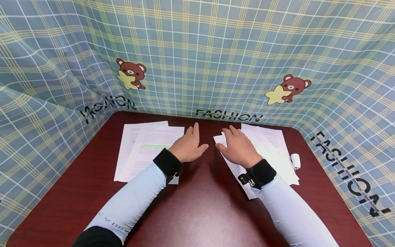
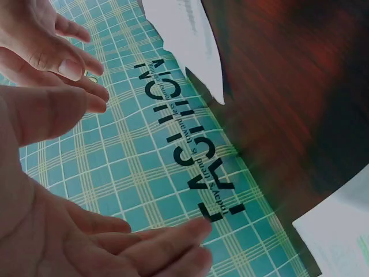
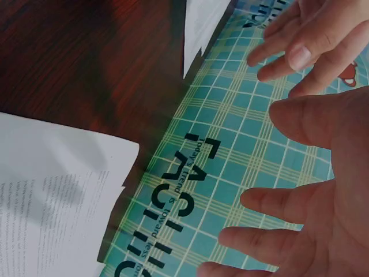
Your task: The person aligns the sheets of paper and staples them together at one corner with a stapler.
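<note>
Both hands hover over the table with nothing in them, palms turned toward each other. In the head view my left hand is beside the right edge of the left group of printed sheets, its fingers extended. One of those sheets carries a green highlighted line. My right hand is above the left part of the right group of printed sheets, fingers spread. The left wrist view shows the left hand with straight fingers. In the right wrist view the right hand has its fingers apart.
A small white object, its kind unclear, lies at the right edge of the right sheets. The dark red table is bounded at the back and sides by a plaid cloth with printed bears and lettering.
</note>
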Demonstrator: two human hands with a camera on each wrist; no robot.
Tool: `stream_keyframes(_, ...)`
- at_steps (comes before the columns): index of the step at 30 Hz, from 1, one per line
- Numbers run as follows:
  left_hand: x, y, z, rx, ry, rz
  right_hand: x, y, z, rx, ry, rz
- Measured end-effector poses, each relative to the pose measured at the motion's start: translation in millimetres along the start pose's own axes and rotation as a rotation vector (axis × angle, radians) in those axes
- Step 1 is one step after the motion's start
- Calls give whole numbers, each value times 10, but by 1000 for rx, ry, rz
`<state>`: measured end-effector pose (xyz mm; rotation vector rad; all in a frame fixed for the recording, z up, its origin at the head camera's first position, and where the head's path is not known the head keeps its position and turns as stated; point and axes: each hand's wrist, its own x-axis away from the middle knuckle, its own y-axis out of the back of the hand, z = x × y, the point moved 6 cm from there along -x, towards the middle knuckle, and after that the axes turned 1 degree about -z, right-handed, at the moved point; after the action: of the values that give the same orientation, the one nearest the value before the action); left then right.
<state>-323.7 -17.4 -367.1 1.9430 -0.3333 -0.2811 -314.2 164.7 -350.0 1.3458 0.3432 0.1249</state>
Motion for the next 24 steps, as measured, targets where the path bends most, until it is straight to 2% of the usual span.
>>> stream_keyframes(3, 0, -60, -12, 19, 2, 18, 21, -13, -73, -2, -29, 0)
stream_keyframes(11, -4, -217, -104, -9, -36, 41, 72, -54, -408, -27, -150, 11)
stream_keyframes(17, -6, -329, -206, -56, -69, 39, 130, -71, -664, -56, -187, 13)
stream_keyframes(24, 3, -397, -320, 120, -13, 78, 188, -62, -909, -70, -243, -2)
